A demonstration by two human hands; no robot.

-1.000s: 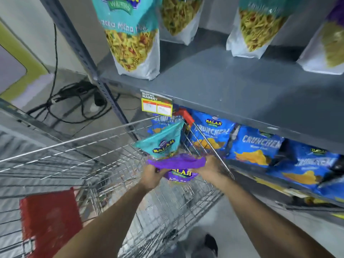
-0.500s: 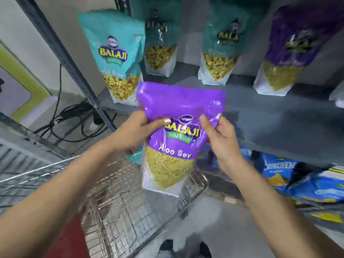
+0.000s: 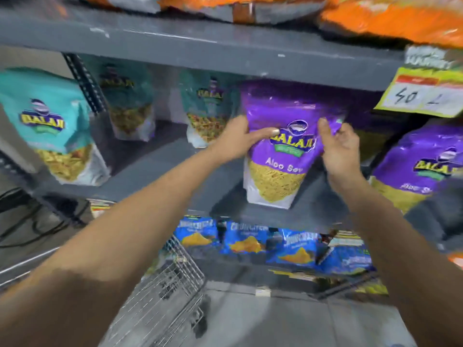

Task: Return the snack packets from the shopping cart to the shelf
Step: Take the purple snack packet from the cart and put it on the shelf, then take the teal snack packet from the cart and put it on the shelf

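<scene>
Purple Aloo Sev packet [image 3: 283,146], teal packets [image 3: 45,121], grey shelf [image 3: 150,166], blue packets [image 3: 245,239]

Light is even and fairly dim, coming from above and in front of the shelf [image 3: 175,159]; the space under the upper board lies in soft shadow. The purple packet [image 3: 283,146] shows small white glints on its foil. Motion blur smears the whole frame, heaviest at the edges: the orange bags [image 3: 375,16] above the shelf and the price tag [image 3: 423,93] are streaked. Wide-angle bending curves the boards, and blocky compression muddies print.
</scene>
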